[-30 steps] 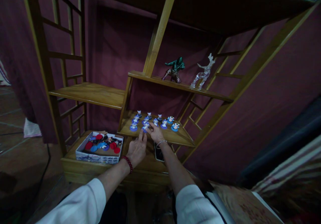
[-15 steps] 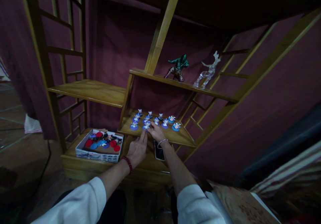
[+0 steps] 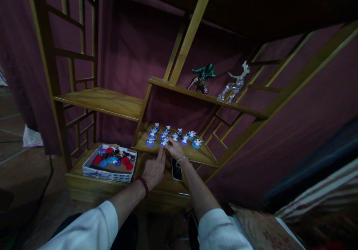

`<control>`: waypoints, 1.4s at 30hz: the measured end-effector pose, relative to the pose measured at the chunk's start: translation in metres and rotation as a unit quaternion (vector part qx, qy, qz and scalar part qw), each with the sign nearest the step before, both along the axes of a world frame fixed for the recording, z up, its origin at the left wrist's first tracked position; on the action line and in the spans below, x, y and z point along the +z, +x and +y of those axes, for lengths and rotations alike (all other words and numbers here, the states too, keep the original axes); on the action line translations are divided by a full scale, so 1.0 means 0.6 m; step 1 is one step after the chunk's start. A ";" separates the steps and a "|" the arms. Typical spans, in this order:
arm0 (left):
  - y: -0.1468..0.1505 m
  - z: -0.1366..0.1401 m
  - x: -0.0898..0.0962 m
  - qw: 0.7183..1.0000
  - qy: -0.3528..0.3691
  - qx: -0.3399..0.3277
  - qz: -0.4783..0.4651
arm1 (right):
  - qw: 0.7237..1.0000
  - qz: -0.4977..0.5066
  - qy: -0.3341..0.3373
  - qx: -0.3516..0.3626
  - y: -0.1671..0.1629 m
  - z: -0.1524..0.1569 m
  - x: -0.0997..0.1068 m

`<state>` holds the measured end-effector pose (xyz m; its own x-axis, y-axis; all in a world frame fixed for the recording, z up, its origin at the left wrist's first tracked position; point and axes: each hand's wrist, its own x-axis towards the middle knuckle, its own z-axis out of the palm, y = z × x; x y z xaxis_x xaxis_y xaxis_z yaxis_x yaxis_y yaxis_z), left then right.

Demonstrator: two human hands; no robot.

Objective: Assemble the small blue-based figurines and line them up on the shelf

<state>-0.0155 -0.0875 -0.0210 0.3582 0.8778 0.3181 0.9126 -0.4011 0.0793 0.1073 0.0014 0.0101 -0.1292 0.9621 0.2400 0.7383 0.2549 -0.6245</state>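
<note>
A small purple-and-white figurine (image 3: 164, 141) on a purple base stands at the front of the low wooden shelf (image 3: 184, 156). My right hand (image 3: 176, 151) reaches in from its right side, thumb and fingertips closed on it. Just below, my left hand (image 3: 153, 171) points its outstretched fingers at the shelf's front edge, close to the figurine's base; whether they touch it I cannot tell. Around it, several figurines stand in rows: more purple ones like the figurine (image 3: 150, 141) at left, dark-based ones like the figurine (image 3: 168, 129) behind, and blue-based ones like the figurine (image 3: 197, 143) at right.
At lower left, an open cardboard box (image 3: 107, 175) holds loose figurines and red, blue and purple discs. A phone (image 3: 176, 171) lies below the shelf, partly behind my right wrist. Above are a green-and-bronze crouching statuette (image 3: 203, 79) and a clear deer (image 3: 233, 86). Wooden posts frame the shelves.
The view has shifted slightly. Both hands stay at the same front figurine, with hardly any movement. The other figurines keep their places.
</note>
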 end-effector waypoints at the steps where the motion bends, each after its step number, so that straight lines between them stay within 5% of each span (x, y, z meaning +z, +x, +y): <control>1: 0.000 0.000 0.000 1.000 -0.003 0.002 0.001 | 1.000 -0.004 0.001 -0.002 0.000 0.000 0.000; 42: 0.006 0.001 -0.001 1.000 -0.015 -0.001 0.021 | 0.999 0.015 0.040 0.006 0.011 0.020 -0.029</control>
